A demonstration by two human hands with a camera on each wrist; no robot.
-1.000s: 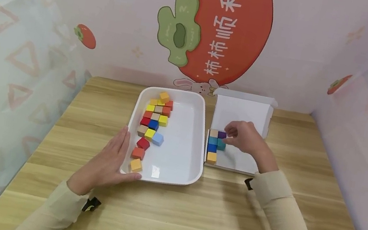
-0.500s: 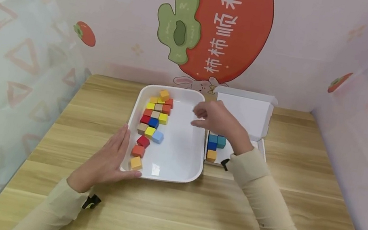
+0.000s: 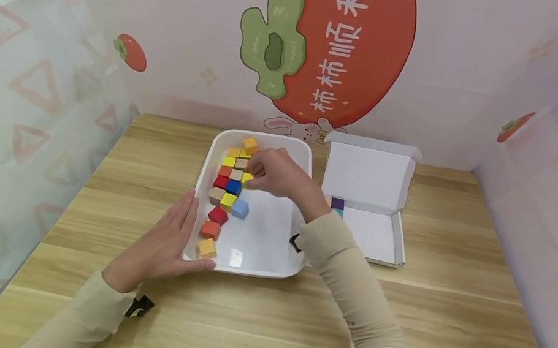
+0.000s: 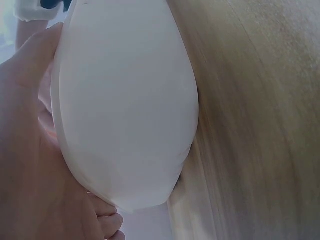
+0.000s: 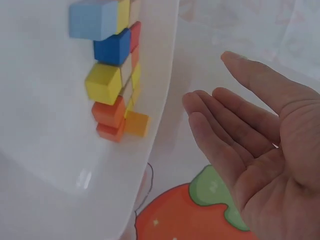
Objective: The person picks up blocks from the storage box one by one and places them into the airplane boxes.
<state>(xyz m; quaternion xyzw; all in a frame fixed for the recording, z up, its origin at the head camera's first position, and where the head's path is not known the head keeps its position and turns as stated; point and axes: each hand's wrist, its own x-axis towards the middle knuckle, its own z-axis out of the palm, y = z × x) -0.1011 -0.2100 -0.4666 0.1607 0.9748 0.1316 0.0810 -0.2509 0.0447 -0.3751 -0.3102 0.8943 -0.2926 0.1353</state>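
My left hand [image 3: 160,246] rests against the near left corner of a white tray [image 3: 267,240], fingers straight along its side and thumb over the front rim. The tray's outer wall [image 4: 125,100] fills much of the left wrist view. Over the tray, my right hand [image 3: 279,174] has its fingertips close by a yellow cube [image 3: 247,179] and hides part of the cubes there. In the right wrist view thumb and fingers stand apart with nothing between them. Several coloured wooden cubes line the tray's left side, among them a dark blue cube [image 5: 112,47] and a light blue cube [image 3: 240,209].
Right of the tray lies a white cardboard box [image 3: 376,238], its lid [image 3: 365,174] raised. A purple cube [image 3: 338,204] shows in it; my right forearm covers the box's left part. The wooden table [image 3: 251,331] meets a printed backdrop [image 3: 187,27] behind.
My right hand has moved left from the cubes in the cardboard box, across the tray, to the tray's cubes. The left hand has stayed at the tray's corner.
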